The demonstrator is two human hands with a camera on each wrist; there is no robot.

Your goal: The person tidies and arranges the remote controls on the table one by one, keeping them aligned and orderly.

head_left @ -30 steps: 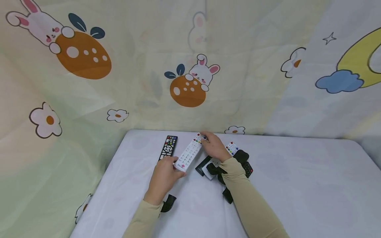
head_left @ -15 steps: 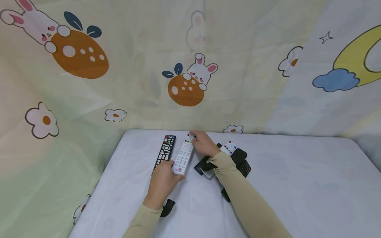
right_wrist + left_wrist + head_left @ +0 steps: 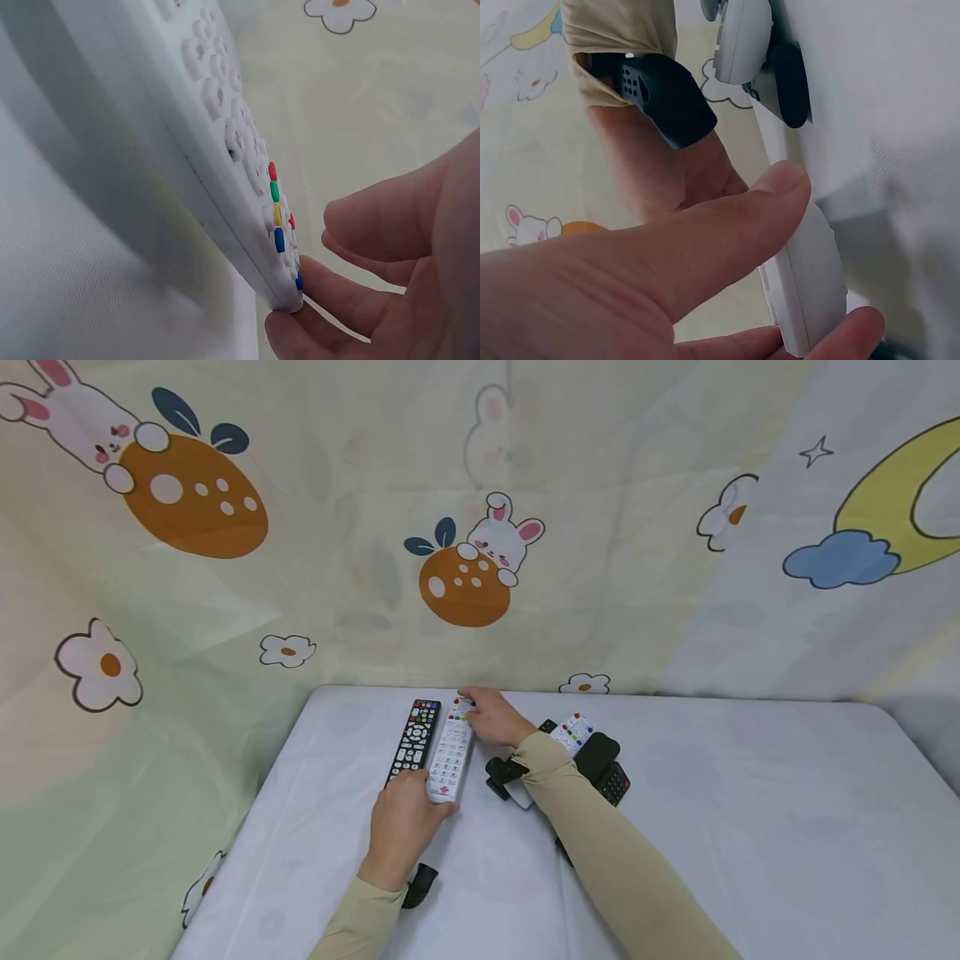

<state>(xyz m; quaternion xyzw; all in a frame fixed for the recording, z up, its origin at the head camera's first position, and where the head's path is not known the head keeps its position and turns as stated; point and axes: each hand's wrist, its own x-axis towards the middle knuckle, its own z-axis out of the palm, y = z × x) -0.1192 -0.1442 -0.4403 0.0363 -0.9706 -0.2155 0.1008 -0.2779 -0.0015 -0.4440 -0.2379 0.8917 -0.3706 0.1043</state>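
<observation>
A long white remote (image 3: 450, 756) with coloured buttons lies on the white table (image 3: 720, 827), right beside a black remote (image 3: 415, 742). My left hand (image 3: 405, 822) pinches the white remote's near end (image 3: 810, 289) between thumb and fingers. My right hand (image 3: 491, 717) holds its far end, fingertips (image 3: 315, 300) curled at the tip near the red, green, yellow and blue buttons (image 3: 275, 214). Both arms wear beige sleeves.
A pile of other remotes (image 3: 588, 756), black and white, lies just right of my right forearm. A small black object (image 3: 418, 885) sits by my left wrist. A cartoon rabbit cloth (image 3: 465, 568) hangs behind the table's far edge.
Both hands have swung the white remote to the left, from a slant to lying parallel and close against the black remote.
</observation>
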